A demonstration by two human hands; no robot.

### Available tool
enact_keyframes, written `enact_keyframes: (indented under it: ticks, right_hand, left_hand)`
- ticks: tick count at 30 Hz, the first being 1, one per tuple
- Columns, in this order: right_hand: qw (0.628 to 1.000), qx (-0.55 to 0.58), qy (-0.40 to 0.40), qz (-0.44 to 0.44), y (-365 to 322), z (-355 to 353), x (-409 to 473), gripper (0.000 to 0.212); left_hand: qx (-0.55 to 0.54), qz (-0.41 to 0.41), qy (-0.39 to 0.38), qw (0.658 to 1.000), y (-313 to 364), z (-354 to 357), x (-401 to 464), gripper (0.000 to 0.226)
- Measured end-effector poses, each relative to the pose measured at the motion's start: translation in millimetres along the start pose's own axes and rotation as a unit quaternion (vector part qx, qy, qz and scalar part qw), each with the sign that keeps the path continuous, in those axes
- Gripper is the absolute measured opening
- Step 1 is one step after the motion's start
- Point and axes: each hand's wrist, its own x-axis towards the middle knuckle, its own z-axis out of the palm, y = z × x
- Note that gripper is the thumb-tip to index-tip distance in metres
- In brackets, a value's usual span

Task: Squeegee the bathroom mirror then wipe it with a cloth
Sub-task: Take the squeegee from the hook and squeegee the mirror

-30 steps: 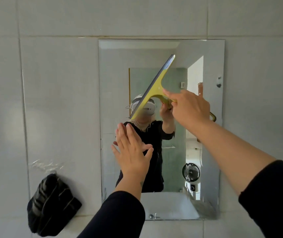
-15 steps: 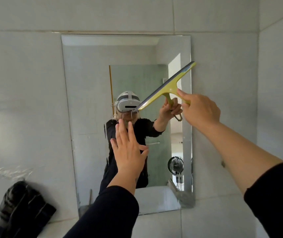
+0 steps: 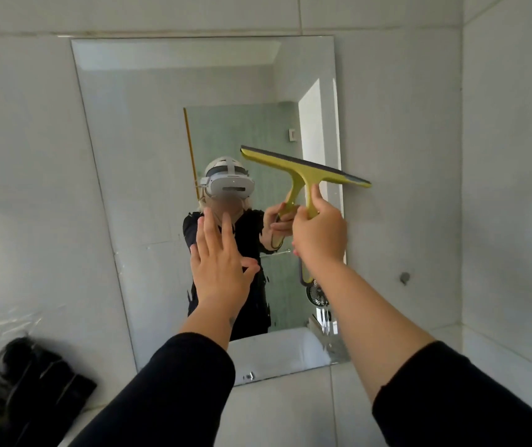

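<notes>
At centre right, the right hand (image 3: 319, 233) is clamped on the squeegee (image 3: 303, 175) handle, blade angled to meet the mirror (image 3: 148, 156). Centre frame, the left hand (image 3: 219, 259) is spread flat, seemingly steadying. Lower left lies the dark cloth (image 3: 29, 391).

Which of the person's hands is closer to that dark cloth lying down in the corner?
The left hand, though it is raised at the mirror, well above the dark cloth. The right hand grips the squeegee, farther right.
</notes>
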Motion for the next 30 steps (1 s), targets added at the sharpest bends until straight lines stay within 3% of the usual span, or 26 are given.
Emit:
enact_keyframes:
  ticks: [9,15,24,30]
  right_hand:
    - [0.999,0.035,-0.002,0.027,-16.4,25.2,-24.8,0.049]
    - [0.998,0.041,-0.033,-0.019,-32.6,60.4,-50.1,0.051]
    - [0.963,-0.135,-0.088,-0.218,-54.8,95.4,-72.6,0.031]
    - [0.917,-0.25,-0.137,-0.28,-45.7,101.0,-69.0,0.051]
  left_hand:
    - [0.006,-0.028,0.014,0.999,-25.8,-14.8,-5.5,0.087]
    - [-0.005,-0.065,0.017,0.998,-49.5,-19.4,-13.7,0.09]
    - [0.012,-0.122,0.005,0.992,-78.8,-20.0,-31.7,0.095]
    - [0.02,-0.169,-0.003,0.985,-90.1,-12.7,-46.8,0.098]
